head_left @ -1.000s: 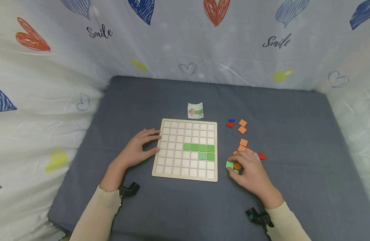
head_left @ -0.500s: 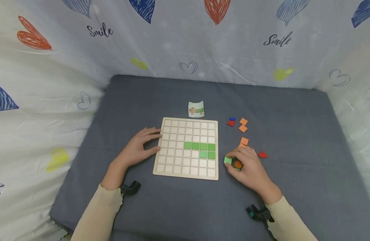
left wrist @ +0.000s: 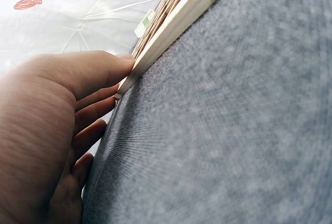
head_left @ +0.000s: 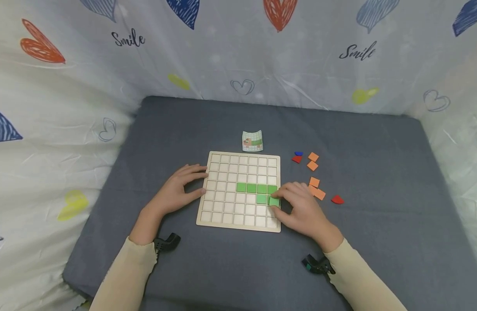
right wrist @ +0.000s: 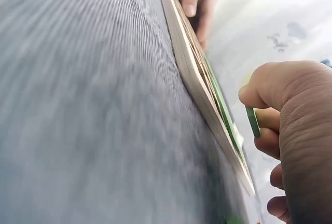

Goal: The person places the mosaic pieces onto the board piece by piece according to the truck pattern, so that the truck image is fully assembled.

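One green tile (head_left: 274, 201) is pinched in the right hand (head_left: 300, 209) above the three-o'clock side of the grid board (head_left: 228, 209), its nine-o'clock edge touched by the relaxed left hand (head_left: 176, 190). Placement seems underway; careful lining-up is needed next.

The right hand (head_left: 303, 211) hid part of the wooden grid board (head_left: 228, 208); details on the picture card (head_left: 252, 141) were too small to tell.

You are in a small curtained-off booth, set up like a recording spot; the pictures cannot tell what building holds it. Pale curtain (head_left: 300, 73) with printed hearts (head_left: 279, 15) surrounds your grey-covered table (head_left: 362, 172), and you wear wrist cameras (head_left: 167, 242).
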Available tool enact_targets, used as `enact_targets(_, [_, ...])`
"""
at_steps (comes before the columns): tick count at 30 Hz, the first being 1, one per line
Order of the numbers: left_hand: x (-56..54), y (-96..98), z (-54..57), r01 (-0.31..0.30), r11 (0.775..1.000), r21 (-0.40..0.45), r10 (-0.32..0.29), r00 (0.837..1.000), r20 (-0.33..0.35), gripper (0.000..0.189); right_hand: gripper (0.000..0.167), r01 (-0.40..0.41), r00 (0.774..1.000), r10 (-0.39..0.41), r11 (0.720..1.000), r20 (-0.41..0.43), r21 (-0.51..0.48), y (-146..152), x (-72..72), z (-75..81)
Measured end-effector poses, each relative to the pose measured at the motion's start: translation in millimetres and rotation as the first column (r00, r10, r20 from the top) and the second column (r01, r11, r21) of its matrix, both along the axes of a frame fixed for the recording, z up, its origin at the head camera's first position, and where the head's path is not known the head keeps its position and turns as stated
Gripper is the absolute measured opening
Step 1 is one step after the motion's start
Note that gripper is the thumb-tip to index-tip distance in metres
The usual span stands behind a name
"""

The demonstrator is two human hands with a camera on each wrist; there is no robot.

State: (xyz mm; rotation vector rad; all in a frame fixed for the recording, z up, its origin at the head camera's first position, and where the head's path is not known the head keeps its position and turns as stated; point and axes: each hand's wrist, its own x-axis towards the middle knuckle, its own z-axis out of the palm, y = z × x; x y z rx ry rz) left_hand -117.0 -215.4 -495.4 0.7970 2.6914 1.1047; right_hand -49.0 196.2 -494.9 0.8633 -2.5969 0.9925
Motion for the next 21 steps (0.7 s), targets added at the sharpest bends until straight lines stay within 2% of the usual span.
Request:
enact_targets(14, [0.1,0.0,-0.5,0.000,1.000,0.004,0.000,1.000,0.004,0.054,0.019,-0.066,0.998,0.065,0.998,0.013,0.005,-35.0,-12.8,0.1])
enact_targets(21, [-0.1,-1.0,-0.8,0.003,1.000,0.005,-0.003,1.000,0.010,0.054,0.018,-0.086,0.996,0.086,0.996,0.003,0.039,-49.8,-17.8,-0.1])
